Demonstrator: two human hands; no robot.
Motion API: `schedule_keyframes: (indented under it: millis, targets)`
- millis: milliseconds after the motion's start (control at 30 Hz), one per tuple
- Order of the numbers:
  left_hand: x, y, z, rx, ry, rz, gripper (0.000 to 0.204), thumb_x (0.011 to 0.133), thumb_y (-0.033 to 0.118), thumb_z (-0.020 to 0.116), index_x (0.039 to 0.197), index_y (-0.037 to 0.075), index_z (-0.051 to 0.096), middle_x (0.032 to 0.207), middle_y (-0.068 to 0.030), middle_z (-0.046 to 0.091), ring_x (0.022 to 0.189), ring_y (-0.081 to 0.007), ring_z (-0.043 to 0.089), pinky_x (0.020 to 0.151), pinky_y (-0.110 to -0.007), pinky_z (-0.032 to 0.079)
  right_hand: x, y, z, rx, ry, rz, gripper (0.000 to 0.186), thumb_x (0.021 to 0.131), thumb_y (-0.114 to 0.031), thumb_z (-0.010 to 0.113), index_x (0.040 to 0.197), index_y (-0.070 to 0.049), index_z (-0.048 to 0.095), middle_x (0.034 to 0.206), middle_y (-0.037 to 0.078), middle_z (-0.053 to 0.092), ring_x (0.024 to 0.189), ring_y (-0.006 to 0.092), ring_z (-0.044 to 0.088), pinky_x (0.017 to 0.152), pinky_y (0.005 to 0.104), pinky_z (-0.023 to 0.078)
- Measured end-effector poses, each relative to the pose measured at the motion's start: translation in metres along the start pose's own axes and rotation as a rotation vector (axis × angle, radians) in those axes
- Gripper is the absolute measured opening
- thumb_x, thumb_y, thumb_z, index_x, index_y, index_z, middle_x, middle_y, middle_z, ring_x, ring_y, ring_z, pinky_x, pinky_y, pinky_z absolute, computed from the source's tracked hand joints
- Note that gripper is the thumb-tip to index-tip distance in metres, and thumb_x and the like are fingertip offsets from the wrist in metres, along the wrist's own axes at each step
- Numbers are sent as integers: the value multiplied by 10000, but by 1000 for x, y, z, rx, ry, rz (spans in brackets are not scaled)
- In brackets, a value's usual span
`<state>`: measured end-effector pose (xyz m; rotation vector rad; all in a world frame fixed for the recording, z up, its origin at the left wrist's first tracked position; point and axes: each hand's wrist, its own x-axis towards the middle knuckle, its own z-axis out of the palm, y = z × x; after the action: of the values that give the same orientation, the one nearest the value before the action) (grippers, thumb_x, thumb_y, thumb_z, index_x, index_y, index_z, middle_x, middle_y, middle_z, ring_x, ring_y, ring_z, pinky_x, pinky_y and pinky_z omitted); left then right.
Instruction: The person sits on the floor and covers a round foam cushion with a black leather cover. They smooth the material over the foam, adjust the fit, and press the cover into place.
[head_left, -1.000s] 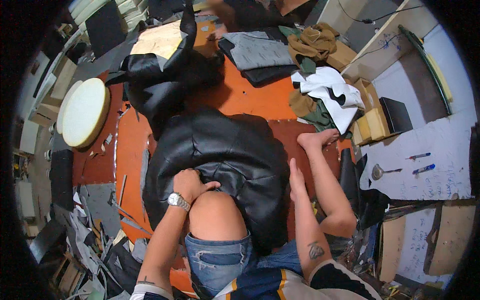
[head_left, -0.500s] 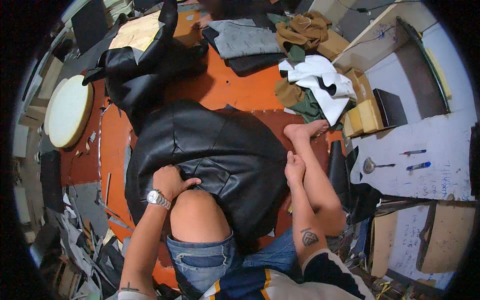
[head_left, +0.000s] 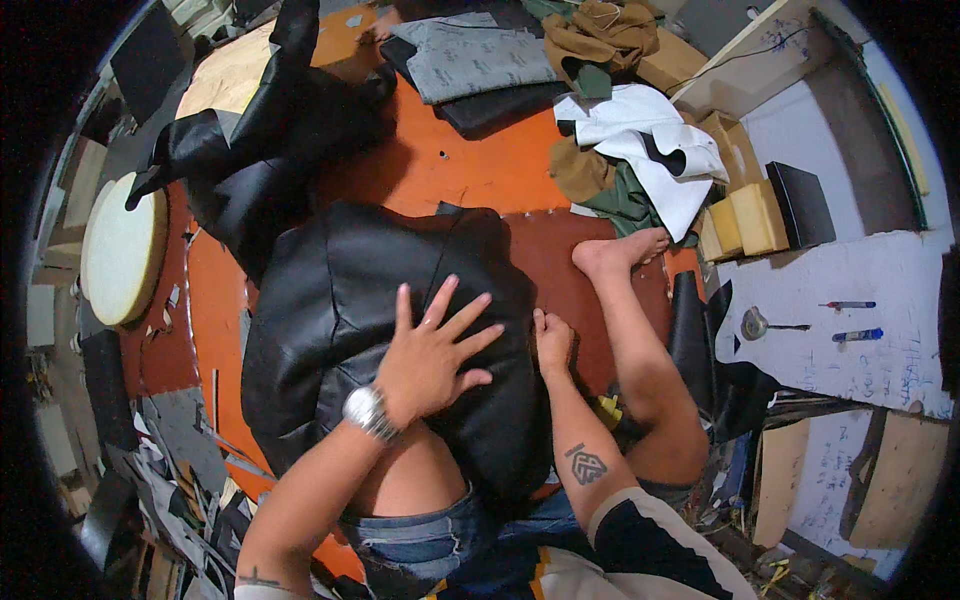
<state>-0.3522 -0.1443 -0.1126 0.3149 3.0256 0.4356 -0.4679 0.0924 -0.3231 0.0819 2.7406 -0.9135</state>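
Note:
A black leather-like cover [head_left: 300,340] with several stitched seams bulges up in front of me, partly over my bent leg. My left hand [head_left: 425,355], with a silver watch on its wrist, lies on the cover with its fingers spread. At the cover's right edge, my right hand [head_left: 555,345] is closed, thumb up, pinching that edge; the exact grip is partly hidden by the fingers.
Behind on the left stands another black leather piece [head_left: 280,130]. Folded grey fabric [head_left: 475,60] and a heap of white material [head_left: 640,150] lie at the back. A round cream pad [head_left: 125,250] leans at left. Two pens [head_left: 855,336] and a ladle-like tool [head_left: 758,323] rest at right.
My left hand has moved right and forward from beside my knee and spread flat on the cover. My right hand has shifted left, and the cover's right edge has come left with it.

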Motion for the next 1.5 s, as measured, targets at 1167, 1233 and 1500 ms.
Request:
schedule_keyframes:
  millis: [1167, 1233, 1500]
  targets:
    - [79, -43, 11, -891, 359, -455, 540, 1062, 477, 613, 1456, 109, 645, 1417, -143, 690, 1395, -335, 591, 1200, -576, 383, -92, -126, -51, -212, -92, -53, 635, 1098, -492, 427, 1509, -12, 491, 1305, 337, 663, 1146, 521, 671, 1004, 610, 512]
    - [33, -73, -8, -878, 728, -504, 441, 1021, 288, 695, 1349, -6, 670, 1293, -207, 737, 1193, -333, 714, 1027, -364, 540, -92, -126, -49, -229, -69, -86, 638, 1101, -500, 417, 1511, -17, 493, 1309, 336, 663, 1151, 515, 674, 1006, 608, 515]
    - [-291, -135, 22, -432, 686, -1475, 668, 1015, 473, 709, 1390, -74, 628, 1311, -194, 715, 1229, -270, 673, 1026, -370, 520, -93, -130, -53, -272, -92, -37, 642, 1105, -507, 388, 1504, -17, 499, 1317, 344, 655, 1160, 532, 667, 993, 602, 531]
